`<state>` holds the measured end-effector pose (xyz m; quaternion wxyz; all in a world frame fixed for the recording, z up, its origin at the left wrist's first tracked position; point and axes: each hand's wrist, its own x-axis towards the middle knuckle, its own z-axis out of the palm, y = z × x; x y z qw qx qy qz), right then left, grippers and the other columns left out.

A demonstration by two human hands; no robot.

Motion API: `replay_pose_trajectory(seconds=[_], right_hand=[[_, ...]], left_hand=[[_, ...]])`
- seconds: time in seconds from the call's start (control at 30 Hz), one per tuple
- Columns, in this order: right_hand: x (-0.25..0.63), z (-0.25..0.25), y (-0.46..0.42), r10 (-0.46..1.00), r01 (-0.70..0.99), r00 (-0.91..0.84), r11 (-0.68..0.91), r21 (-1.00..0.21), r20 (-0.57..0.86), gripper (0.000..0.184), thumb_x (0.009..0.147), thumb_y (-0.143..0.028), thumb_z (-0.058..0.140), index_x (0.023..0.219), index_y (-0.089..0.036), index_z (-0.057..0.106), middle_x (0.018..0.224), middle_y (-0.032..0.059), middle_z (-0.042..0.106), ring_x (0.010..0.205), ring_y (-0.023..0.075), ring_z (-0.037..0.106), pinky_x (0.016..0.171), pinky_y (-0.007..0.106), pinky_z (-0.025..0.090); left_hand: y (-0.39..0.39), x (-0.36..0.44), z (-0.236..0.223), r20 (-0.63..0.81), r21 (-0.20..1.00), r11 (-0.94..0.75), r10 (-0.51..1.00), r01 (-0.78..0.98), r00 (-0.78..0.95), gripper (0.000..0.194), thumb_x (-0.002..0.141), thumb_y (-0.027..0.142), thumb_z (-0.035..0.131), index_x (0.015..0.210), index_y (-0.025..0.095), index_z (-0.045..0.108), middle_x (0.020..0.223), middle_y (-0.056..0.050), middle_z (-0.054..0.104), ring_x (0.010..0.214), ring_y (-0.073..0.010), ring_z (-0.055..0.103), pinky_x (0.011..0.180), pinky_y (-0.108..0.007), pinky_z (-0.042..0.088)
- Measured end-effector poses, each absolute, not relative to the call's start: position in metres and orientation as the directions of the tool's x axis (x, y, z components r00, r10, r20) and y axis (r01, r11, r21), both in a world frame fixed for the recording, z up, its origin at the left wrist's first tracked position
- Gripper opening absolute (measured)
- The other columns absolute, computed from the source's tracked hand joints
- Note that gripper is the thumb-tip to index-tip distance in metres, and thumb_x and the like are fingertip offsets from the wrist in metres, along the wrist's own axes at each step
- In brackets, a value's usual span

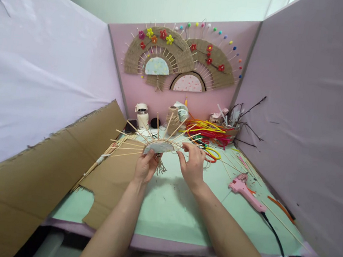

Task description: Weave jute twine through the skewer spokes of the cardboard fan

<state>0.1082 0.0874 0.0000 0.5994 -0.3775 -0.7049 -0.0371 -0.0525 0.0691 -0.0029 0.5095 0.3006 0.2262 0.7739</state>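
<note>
My left hand (146, 168) grips the lower edge of a half-round fan frame (160, 147), thumb in front. The frame has a pale patterned face, and thin wooden sticks (169, 126) spread from its curved edge like rays. A tassel of brown twine (160, 168) hangs below it, beside my left fingers. At the frame's right end my right hand (192, 164) is closed, thumb and forefinger pinching what looks like thin twine. Loose loops of twine (207, 164) show just right of that hand. The frame is held up above the table.
A pink glue gun (248, 192) with a black cord lies at the right. Scissors (212, 153) and colourful pipe cleaners (205, 128) lie behind my right hand. Cardboard (112, 179) covers the left side. A twine spool (172, 120) and bottle (142, 116) stand behind; finished fans (160, 39) hang on the back panel.
</note>
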Motion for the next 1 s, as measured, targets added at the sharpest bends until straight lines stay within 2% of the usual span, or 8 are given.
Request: replay_pose_trajectory(seconds=[0.07, 0.17, 0.33, 0.5, 0.73, 0.83, 1.0], right_hand=[[0.1085, -0.0001, 0.0874, 0.517, 0.509, -0.005, 0.738, -0.443, 0.856, 0.021, 0.096, -0.027, 0.052, 0.113, -0.019, 0.058, 0.091, 0.0061, 0.069, 0.078, 0.0189, 0.063, 0.081, 0.036, 0.044], [0.1091, 0.0006, 0.0866, 0.529, 0.425, -0.034, 0.776, -0.467, 0.848, 0.021, 0.098, -0.027, 0.046, 0.108, -0.021, 0.064, 0.088, 0.0067, 0.068, 0.078, 0.0191, 0.063, 0.073, 0.032, 0.049], [0.1136, 0.0023, 0.0874, 0.522, 0.496, -0.056, 0.754, -0.43, 0.851, 0.026, 0.099, -0.026, 0.044, 0.103, -0.022, 0.07, 0.081, 0.0065, 0.066, 0.077, 0.0198, 0.062, 0.072, 0.032, 0.05], [0.1149, 0.0036, 0.0863, 0.514, 0.526, -0.086, 0.751, -0.4, 0.853, 0.026, 0.099, -0.025, 0.045, 0.1, -0.021, 0.07, 0.076, 0.0053, 0.064, 0.073, 0.0188, 0.06, 0.069, 0.03, 0.049], [0.1108, 0.0044, 0.0798, 0.479, 0.447, -0.194, 0.82, -0.357, 0.856, 0.024, 0.098, -0.024, 0.048, 0.1, -0.023, 0.071, 0.073, 0.004, 0.064, 0.074, 0.0183, 0.061, 0.069, 0.03, 0.049], [0.1116, 0.0054, 0.0802, 0.484, 0.423, -0.156, 0.821, -0.384, 0.861, 0.023, 0.097, -0.025, 0.048, 0.099, -0.022, 0.071, 0.074, 0.0042, 0.065, 0.074, 0.0183, 0.062, 0.069, 0.031, 0.05], [0.1141, 0.0083, 0.082, 0.54, 0.366, -0.018, 0.787, -0.497, 0.841, 0.021, 0.096, -0.027, 0.05, 0.094, -0.021, 0.069, 0.073, 0.0037, 0.064, 0.067, 0.0172, 0.059, 0.065, 0.031, 0.049]], left_hand=[[0.0694, -0.0526, -0.0034, 0.234, 0.655, -0.375, 0.926, -0.656, -0.296, 0.027, 0.065, 0.029, 0.086, 0.087, 0.021, 0.071, 0.09, -0.002, 0.076, 0.086, -0.0167, 0.07, 0.088, -0.031, 0.051], [0.0707, -0.0535, -0.005, 0.227, 0.646, -0.374, 0.926, -0.665, -0.3, 0.028, 0.065, 0.029, 0.086, 0.088, 0.021, 0.071, 0.091, -0.001, 0.076, 0.087, -0.0161, 0.07, 0.089, -0.031, 0.051], [0.0739, -0.0561, -0.0077, 0.204, 0.626, -0.406, 0.909, -0.665, -0.363, 0.027, 0.069, 0.033, 0.084, 0.09, 0.021, 0.07, 0.091, -0.001, 0.076, 0.09, -0.0146, 0.07, 0.093, -0.029, 0.05], [0.0761, -0.0583, -0.0092, 0.15, 0.575, -0.397, 0.911, -0.715, -0.385, 0.025, 0.071, 0.028, 0.083, 0.091, 0.02, 0.071, 0.092, -0.002, 0.077, 0.088, -0.0142, 0.071, 0.09, -0.027, 0.052], [0.0768, -0.0605, -0.0108, 0.102, 0.575, -0.359, 0.923, -0.735, -0.371, 0.023, 0.076, 0.031, 0.079, 0.093, 0.019, 0.07, 0.094, -0.003, 0.076, 0.094, -0.0158, 0.07, 0.088, -0.026, 0.055], [0.0758, -0.0614, -0.0101, 0.099, 0.574, -0.336, 0.933, -0.746, -0.345, 0.023, 0.076, 0.033, 0.079, 0.093, 0.019, 0.07, 0.094, -0.003, 0.076, 0.096, -0.0161, 0.07, 0.088, -0.026, 0.055], [0.0746, -0.061, -0.0092, 0.083, 0.575, -0.319, 0.939, -0.753, -0.334, 0.021, 0.076, 0.031, 0.078, 0.093, 0.02, 0.071, 0.095, -0.003, 0.076, 0.099, -0.0179, 0.069, 0.088, -0.028, 0.057]])
